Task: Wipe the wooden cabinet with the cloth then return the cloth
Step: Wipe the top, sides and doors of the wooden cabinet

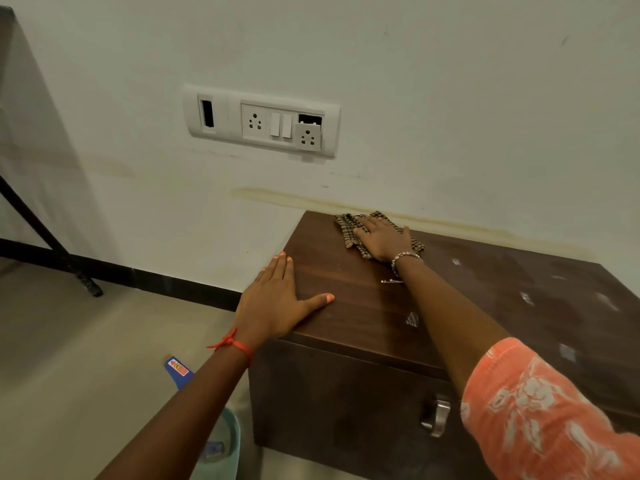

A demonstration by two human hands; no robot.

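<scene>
A low dark wooden cabinet (363,306) stands against the white wall, with pale smudges on its right top. A brown checked cloth (346,225) lies at the top's far left corner by the wall. My right hand (382,239) presses flat on the cloth, fingers spread, covering its middle. My left hand (277,299) rests flat on the cabinet's left edge with fingers apart, holding nothing.
A switch and socket panel (261,121) is on the wall above. A metal handle (438,415) is on the cabinet front. A blue packet (176,368) and a pale green tub (221,445) sit on the floor at left. A dark stand leg (45,237) slants at far left.
</scene>
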